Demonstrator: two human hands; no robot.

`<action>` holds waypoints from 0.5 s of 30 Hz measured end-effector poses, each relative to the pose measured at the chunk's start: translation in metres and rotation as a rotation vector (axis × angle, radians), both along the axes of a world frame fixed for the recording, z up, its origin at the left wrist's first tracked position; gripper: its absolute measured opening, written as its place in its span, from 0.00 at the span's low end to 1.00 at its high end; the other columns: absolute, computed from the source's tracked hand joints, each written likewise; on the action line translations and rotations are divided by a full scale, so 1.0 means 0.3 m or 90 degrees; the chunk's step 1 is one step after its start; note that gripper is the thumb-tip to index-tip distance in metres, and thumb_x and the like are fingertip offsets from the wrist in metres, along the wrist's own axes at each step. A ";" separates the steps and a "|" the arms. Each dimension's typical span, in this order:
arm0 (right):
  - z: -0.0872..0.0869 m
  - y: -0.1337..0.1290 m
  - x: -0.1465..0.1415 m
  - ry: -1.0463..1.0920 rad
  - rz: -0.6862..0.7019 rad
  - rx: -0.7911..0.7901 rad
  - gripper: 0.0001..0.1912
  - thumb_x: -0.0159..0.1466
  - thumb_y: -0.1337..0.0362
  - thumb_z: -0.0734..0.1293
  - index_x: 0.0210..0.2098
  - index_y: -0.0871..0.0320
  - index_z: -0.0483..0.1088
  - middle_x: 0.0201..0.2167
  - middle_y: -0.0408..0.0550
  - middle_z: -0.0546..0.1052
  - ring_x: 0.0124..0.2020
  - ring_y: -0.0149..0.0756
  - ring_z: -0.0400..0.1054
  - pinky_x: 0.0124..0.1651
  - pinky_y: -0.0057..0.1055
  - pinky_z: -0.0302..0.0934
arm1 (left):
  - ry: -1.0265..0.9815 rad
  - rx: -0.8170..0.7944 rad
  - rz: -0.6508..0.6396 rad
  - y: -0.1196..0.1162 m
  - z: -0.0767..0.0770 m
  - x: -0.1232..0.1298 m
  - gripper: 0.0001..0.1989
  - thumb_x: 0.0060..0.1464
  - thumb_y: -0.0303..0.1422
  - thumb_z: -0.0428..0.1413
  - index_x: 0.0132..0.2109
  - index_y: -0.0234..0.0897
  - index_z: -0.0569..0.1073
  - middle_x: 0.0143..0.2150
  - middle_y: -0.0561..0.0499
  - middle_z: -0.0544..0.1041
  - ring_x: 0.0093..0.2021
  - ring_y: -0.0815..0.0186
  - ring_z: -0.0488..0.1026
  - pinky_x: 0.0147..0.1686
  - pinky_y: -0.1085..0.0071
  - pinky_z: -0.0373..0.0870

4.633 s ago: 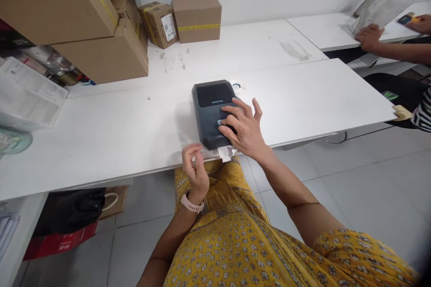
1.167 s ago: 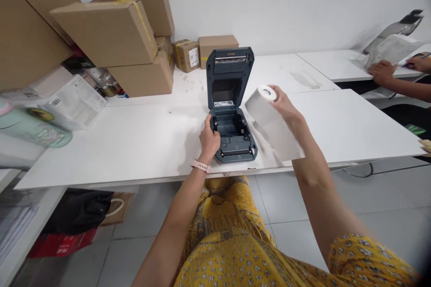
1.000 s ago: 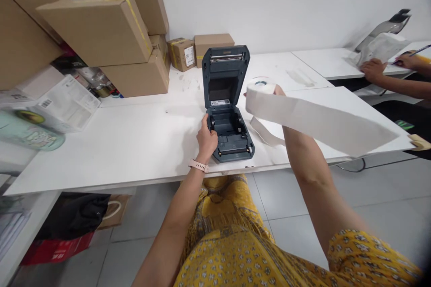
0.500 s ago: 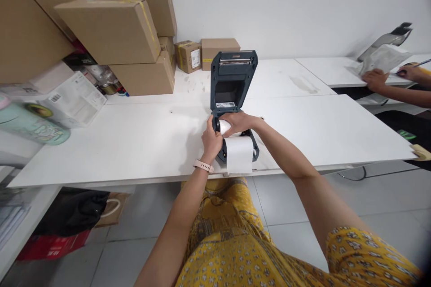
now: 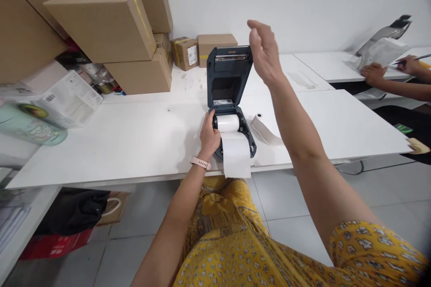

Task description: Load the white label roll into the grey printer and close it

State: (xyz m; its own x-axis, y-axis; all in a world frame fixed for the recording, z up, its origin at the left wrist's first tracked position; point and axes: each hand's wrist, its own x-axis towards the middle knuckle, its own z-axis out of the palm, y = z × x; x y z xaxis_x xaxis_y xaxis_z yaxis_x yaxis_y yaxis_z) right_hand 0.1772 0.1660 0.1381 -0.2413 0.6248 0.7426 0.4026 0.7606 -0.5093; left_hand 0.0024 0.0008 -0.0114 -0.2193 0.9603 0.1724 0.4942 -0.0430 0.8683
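A dark blue-grey label printer (image 5: 247, 133) stands on the white table with its lid (image 5: 227, 71) raised. Inside it lies a white paper roll (image 5: 228, 123), and a strip of white paper (image 5: 236, 157) hangs from the front past the table edge. My left hand (image 5: 209, 136) grips the printer's left side, thumb near the roll's end. Raised beside the lid's upper right corner is my right hand (image 5: 265, 54), fingers stretched out and holding nothing; whether it touches the lid I cannot tell. A small curled paper roll (image 5: 264, 130) lies right of the printer.
Cardboard boxes (image 5: 134, 76) are stacked at the left, with a mint bottle (image 5: 43, 125) and a white box (image 5: 72, 101) in front. Two smaller boxes (image 5: 217, 47) stand by the wall. At the far right, a co-worker's hands (image 5: 373, 72) rest near a white package (image 5: 380, 56) and a pen.
My right hand has left the paper roll inside the printer and moved up to the lid's right corner. My left hand stays at the printer's left side.
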 end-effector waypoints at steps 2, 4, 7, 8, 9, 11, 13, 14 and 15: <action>-0.003 0.071 -0.010 -0.035 0.039 -0.055 0.43 0.68 0.27 0.48 0.67 0.45 0.66 0.63 0.49 0.75 0.71 0.54 0.62 0.72 0.55 0.59 | 0.022 0.026 -0.027 0.007 -0.008 -0.003 0.41 0.51 0.13 0.47 0.70 0.45 0.69 0.77 0.53 0.62 0.78 0.58 0.56 0.77 0.53 0.56; -0.017 0.093 -0.014 -0.050 0.070 -0.098 0.46 0.66 0.25 0.46 0.65 0.47 0.68 0.60 0.50 0.78 0.67 0.54 0.67 0.70 0.53 0.61 | 0.054 0.031 -0.042 0.016 -0.015 -0.005 0.38 0.51 0.13 0.47 0.64 0.45 0.76 0.77 0.54 0.63 0.78 0.56 0.57 0.77 0.50 0.55; -0.035 0.035 -0.004 -0.053 0.072 -0.084 0.47 0.66 0.25 0.45 0.61 0.48 0.71 0.59 0.51 0.78 0.65 0.52 0.68 0.70 0.50 0.61 | 0.115 0.040 -0.042 0.017 -0.021 -0.007 0.32 0.52 0.14 0.46 0.56 0.43 0.81 0.75 0.51 0.66 0.78 0.53 0.55 0.77 0.45 0.54; -0.037 -0.001 0.004 -0.056 0.068 -0.073 0.47 0.66 0.25 0.45 0.61 0.49 0.71 0.59 0.51 0.78 0.65 0.52 0.68 0.70 0.50 0.60 | 0.136 0.047 -0.044 0.010 -0.022 -0.007 0.30 0.53 0.14 0.47 0.54 0.42 0.82 0.75 0.50 0.66 0.79 0.53 0.55 0.77 0.45 0.54; -0.038 -0.040 0.011 -0.058 0.063 -0.064 0.46 0.67 0.26 0.45 0.60 0.49 0.72 0.59 0.50 0.78 0.66 0.51 0.68 0.70 0.49 0.60 | 0.155 0.056 -0.050 -0.003 -0.022 -0.008 0.29 0.54 0.15 0.47 0.54 0.41 0.82 0.75 0.49 0.66 0.79 0.53 0.54 0.77 0.45 0.54; -0.039 -0.117 0.026 -0.052 0.055 -0.057 0.43 0.68 0.28 0.46 0.60 0.47 0.72 0.60 0.48 0.77 0.65 0.49 0.68 0.71 0.49 0.60 | 0.189 0.078 -0.075 -0.048 -0.021 -0.014 0.28 0.56 0.16 0.46 0.54 0.40 0.81 0.76 0.48 0.65 0.79 0.54 0.54 0.77 0.46 0.53; -0.040 -0.181 0.036 -0.041 0.056 -0.055 0.38 0.70 0.30 0.48 0.58 0.43 0.74 0.61 0.45 0.77 0.65 0.47 0.67 0.72 0.48 0.59 | 0.221 0.098 -0.120 -0.110 -0.015 -0.025 0.29 0.56 0.17 0.45 0.57 0.39 0.79 0.75 0.46 0.66 0.79 0.56 0.55 0.78 0.46 0.51; -0.042 -0.206 0.039 -0.037 0.059 -0.053 0.35 0.71 0.31 0.49 0.58 0.41 0.74 0.61 0.44 0.77 0.66 0.47 0.67 0.73 0.48 0.58 | 0.237 0.102 -0.154 -0.143 -0.009 -0.032 0.30 0.56 0.17 0.45 0.60 0.39 0.78 0.75 0.46 0.67 0.79 0.56 0.55 0.78 0.45 0.48; -0.046 -0.227 0.042 -0.039 0.062 -0.051 0.34 0.72 0.32 0.49 0.58 0.40 0.74 0.62 0.43 0.77 0.67 0.46 0.66 0.73 0.48 0.57 | 0.253 0.104 -0.194 -0.175 -0.001 -0.037 0.32 0.55 0.17 0.45 0.62 0.39 0.75 0.74 0.46 0.68 0.78 0.57 0.56 0.78 0.44 0.46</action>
State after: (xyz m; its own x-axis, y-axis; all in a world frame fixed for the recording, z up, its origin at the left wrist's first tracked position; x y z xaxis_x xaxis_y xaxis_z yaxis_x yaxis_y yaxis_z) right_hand 0.1897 0.0980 0.1245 -0.3477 0.6525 0.6733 0.3612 0.7559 -0.5460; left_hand -0.0088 -0.0516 -0.0118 0.1786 0.9238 0.3387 0.7279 -0.3557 0.5863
